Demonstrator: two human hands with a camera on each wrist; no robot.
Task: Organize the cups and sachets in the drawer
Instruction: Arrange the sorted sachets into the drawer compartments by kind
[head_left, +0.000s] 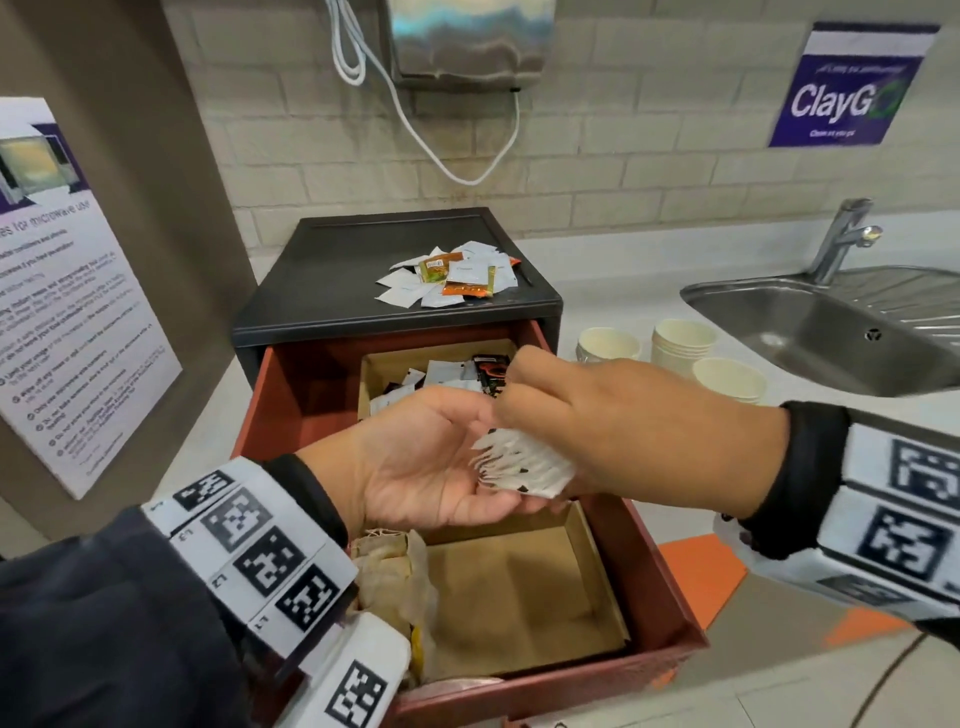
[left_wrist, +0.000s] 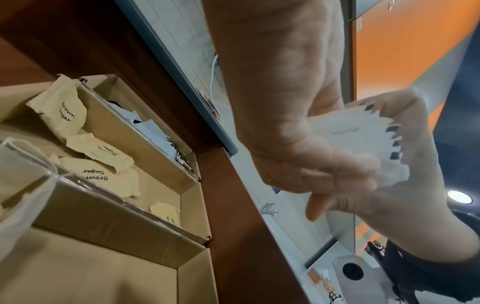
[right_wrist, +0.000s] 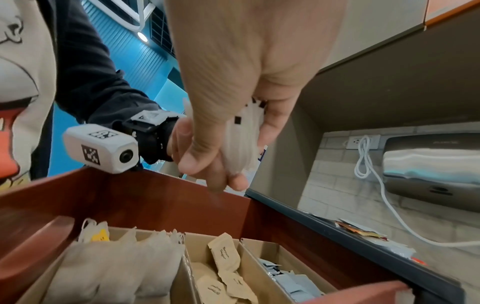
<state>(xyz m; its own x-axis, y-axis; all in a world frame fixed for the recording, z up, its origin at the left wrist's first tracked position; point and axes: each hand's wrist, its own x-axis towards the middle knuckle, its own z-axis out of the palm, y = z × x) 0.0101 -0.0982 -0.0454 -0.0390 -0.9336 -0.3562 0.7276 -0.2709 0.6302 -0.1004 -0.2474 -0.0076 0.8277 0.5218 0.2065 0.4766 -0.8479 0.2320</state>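
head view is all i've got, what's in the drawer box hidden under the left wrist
Observer: Brown paper packets printed "Brown Sugar", lying loose in the middle box.
Operator: and the box nearest me?
Observer: The right wrist view shows tea bags standing in a row along its left side.
Operator: is the white stack held by both hands
Observer: The right hand pinches the stack of white packets between thumb and fingers; the left hand lies flat beneath it, fingers straight.
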